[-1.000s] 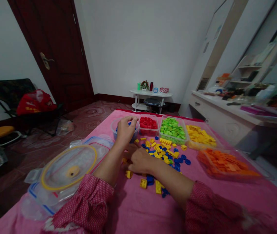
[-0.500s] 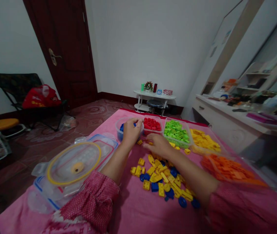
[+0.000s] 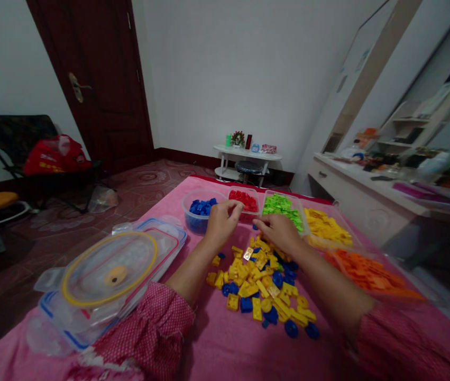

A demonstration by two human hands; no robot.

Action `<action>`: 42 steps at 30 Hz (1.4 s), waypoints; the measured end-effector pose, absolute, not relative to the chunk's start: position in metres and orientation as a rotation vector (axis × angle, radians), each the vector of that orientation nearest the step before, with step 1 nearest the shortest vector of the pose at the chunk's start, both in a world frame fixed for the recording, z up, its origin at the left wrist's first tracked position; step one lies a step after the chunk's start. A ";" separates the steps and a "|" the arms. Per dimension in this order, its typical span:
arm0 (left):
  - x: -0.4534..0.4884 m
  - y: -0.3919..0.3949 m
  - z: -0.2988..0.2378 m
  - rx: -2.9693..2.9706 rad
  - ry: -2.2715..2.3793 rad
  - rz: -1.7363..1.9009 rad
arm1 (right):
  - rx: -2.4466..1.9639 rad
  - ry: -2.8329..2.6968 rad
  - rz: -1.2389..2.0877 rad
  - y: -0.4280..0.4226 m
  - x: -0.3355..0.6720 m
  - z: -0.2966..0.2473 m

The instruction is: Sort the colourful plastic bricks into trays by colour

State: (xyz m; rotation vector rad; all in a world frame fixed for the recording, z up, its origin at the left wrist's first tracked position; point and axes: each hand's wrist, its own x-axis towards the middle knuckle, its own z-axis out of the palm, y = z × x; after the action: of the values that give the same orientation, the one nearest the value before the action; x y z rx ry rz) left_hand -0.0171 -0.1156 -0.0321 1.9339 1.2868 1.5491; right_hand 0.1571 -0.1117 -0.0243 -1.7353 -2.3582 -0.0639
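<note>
My left hand [image 3: 223, 221] is closed in a pinch above the table, between the round tub of blue building blocks [image 3: 203, 207] and the box of red building blocks [image 3: 243, 200]. Whatever its fingertips hold is too small to make out. Fingers drawn together, my right hand [image 3: 281, 232] hovers over the far end of a loose pile of yellow building blocks [image 3: 244, 272] mixed with blue ones. A small blue building block [image 3: 255, 227] shows at its fingertips. Part of the pile is hidden under the right hand and forearm.
Clear boxes of green blocks [image 3: 282, 207], yellow blocks [image 3: 325, 226] and orange blocks [image 3: 371, 270] curve along the right side. Stacked plastic lids [image 3: 109, 270] lie at left on the pink cloth [image 3: 217, 344]. Beyond stand a white side table [image 3: 248, 153] and a dresser [image 3: 351, 174].
My left hand has moved right, away from above the blue tub, whose blocks now show. My right hand has shifted right, with a blue block now at its fingertips. The view has turned slightly.
</note>
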 end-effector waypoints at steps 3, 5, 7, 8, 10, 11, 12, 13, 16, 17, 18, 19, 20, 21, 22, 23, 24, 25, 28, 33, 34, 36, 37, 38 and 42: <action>-0.010 -0.115 -0.043 2.101 1.264 1.363 | -1.879 -2.359 -0.116 -0.114 0.168 -0.033; -0.007 -0.115 -0.051 2.201 1.252 1.246 | -1.879 -2.368 -0.127 -0.117 0.169 -0.038; -0.005 -0.115 -0.059 2.254 1.262 1.144 | -1.870 -2.349 -0.132 -0.118 0.167 -0.038; -0.004 -0.114 -0.062 2.262 1.278 1.104 | -1.868 -2.338 -0.138 -0.118 0.165 -0.037; -0.004 -0.114 -0.068 2.253 1.319 1.063 | -1.867 -2.334 -0.160 -0.116 0.160 -0.033; -0.004 -0.113 -0.070 2.243 1.337 1.058 | -1.875 -2.347 -0.171 -0.114 0.157 -0.032; -0.004 -0.113 -0.072 2.233 1.350 1.059 | -1.886 -2.367 -0.176 -0.112 0.153 -0.033; -0.004 -0.113 -0.074 2.225 1.360 1.061 | -1.903 -2.386 -0.171 -0.109 0.150 -0.034; -0.004 -0.114 -0.078 2.222 1.376 1.040 | -1.975 -2.401 -0.146 -0.101 0.141 -0.043; -0.003 -0.114 -0.079 2.231 1.383 1.028 | -1.995 -2.395 -0.139 -0.098 0.139 -0.046; -0.003 -0.115 -0.080 2.242 1.393 1.017 | -2.013 -2.389 -0.129 -0.096 0.137 -0.048; -0.003 -0.116 -0.080 2.255 1.403 1.007 | -2.029 -2.381 -0.118 -0.095 0.137 -0.049; -0.003 -0.117 -0.080 2.266 1.418 0.998 | -2.042 -2.372 -0.105 -0.094 0.137 -0.049; -0.003 -0.117 -0.080 2.274 1.436 0.993 | -2.051 -2.363 -0.089 -0.094 0.139 -0.046; -0.003 -0.118 -0.079 2.279 1.453 0.992 | -2.057 -2.356 -0.070 -0.096 0.142 -0.043; -0.003 -0.118 -0.079 2.283 1.468 0.994 | -2.064 -2.351 -0.049 -0.098 0.145 -0.038; -0.003 -0.117 -0.079 2.285 1.479 1.002 | -2.071 -2.334 -0.036 -0.102 0.150 -0.033; -0.002 -0.117 -0.080 2.287 1.483 1.013 | -2.074 -2.301 -0.037 -0.107 0.156 -0.029; -0.002 -0.115 -0.082 2.296 1.474 1.033 | -2.084 -2.132 -0.152 -0.127 0.175 -0.019; 0.000 -0.115 -0.085 2.318 1.487 0.982 | -2.255 -2.062 -0.266 -0.153 0.201 -0.028; 0.000 -0.116 -0.085 2.321 1.488 0.975 | -2.274 -2.077 -0.240 -0.155 0.203 -0.033; 0.000 -0.116 -0.084 2.329 1.480 0.965 | -2.281 -2.093 -0.183 -0.155 0.207 -0.043; 0.000 -0.117 -0.083 2.333 1.471 0.962 | -2.275 -2.095 -0.158 -0.155 0.209 -0.047; 0.000 -0.117 -0.083 2.336 1.459 0.960 | -2.266 -2.094 -0.139 -0.154 0.211 -0.052; 0.001 -0.118 -0.085 2.339 1.381 0.958 | -2.174 -2.076 -0.034 -0.151 0.219 -0.064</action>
State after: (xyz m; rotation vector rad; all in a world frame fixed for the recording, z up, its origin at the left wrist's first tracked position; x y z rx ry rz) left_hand 0.0014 -0.1176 -0.0853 2.3392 1.3815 0.9584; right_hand 0.2189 -0.1509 -0.0641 -2.1737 -2.0761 -0.0342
